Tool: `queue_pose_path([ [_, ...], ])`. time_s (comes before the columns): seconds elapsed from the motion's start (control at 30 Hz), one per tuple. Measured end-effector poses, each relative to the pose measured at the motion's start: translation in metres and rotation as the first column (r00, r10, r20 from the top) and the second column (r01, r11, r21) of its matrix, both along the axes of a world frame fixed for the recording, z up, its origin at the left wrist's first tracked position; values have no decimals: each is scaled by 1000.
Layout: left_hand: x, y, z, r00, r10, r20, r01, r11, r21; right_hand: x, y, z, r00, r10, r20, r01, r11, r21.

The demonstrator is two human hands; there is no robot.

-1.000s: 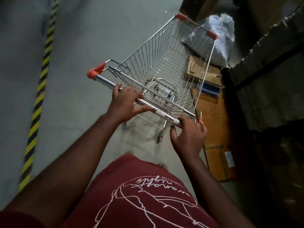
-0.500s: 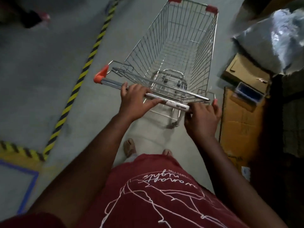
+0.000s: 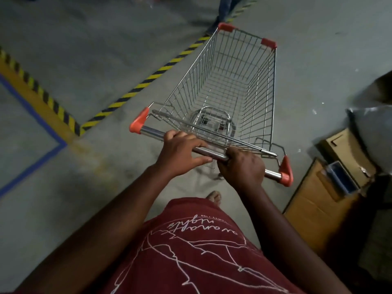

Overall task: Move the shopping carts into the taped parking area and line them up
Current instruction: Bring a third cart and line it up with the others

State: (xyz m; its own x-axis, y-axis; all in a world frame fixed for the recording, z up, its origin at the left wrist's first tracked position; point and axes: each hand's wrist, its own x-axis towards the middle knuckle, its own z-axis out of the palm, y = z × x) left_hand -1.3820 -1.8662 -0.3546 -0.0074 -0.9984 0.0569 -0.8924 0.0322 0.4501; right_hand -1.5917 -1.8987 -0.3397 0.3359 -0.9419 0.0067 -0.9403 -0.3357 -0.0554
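Both hands, left hand (image 3: 180,152) and right hand (image 3: 244,168), grasp the handle of the silver wire shopping cart (image 3: 224,92), which stands just right of the yellow-black floor tape (image 3: 135,93); steering gently left should help.

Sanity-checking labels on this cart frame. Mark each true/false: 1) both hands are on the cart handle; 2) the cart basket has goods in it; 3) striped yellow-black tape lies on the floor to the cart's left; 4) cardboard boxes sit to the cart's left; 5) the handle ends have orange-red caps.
1) True. The left hand and right hand both grip the cart handle.
2) False. The cart basket is empty; only floor and frame show through the wire.
3) True. Yellow-black tape runs along the floor left of the cart.
4) False. The cardboard boxes are on the cart's right.
5) True. An orange-red cap sits on each end.
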Motion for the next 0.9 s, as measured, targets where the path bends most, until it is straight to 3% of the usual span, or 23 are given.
queue_pose_path([
  [0.3,95,166,-1,975,218,-41,-221,971,-91,113,114,11,971,238,13,-238,969,65],
  [0.43,128,240,-4,924,375,-67,-381,916,-124,158,159,12,909,415,-15,-412,905,103],
  [0.7,155,354,-6,675,734,-70,-735,662,-147,228,227,4,639,767,60,-769,640,11],
  [0.9,155,414,0,474,881,-14,-872,467,-144,273,260,-1,452,888,89,-891,454,-9],
])
